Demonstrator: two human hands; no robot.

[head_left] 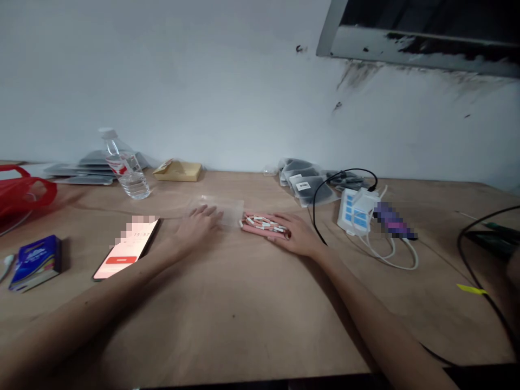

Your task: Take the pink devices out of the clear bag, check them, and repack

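My left hand [197,226] rests on the wooden table [244,319], its fingers stretched out onto the edge of a clear plastic bag [225,208]. My right hand [293,233] lies flat to the right of it, fingers extended over a bundle of small white pieces with red wire [264,222]. The bundle lies between the bag and my right hand, touching the fingertips. Neither hand grips anything that I can see.
A phone [125,248] with a lit screen lies left of my left arm, a blue packet [36,262] further left, a red bag [22,192] at the edge. A water bottle [125,165], a cardboard box [179,171], grey pouches [304,184], a white power strip [357,211] and cables [479,254] stand behind and right.
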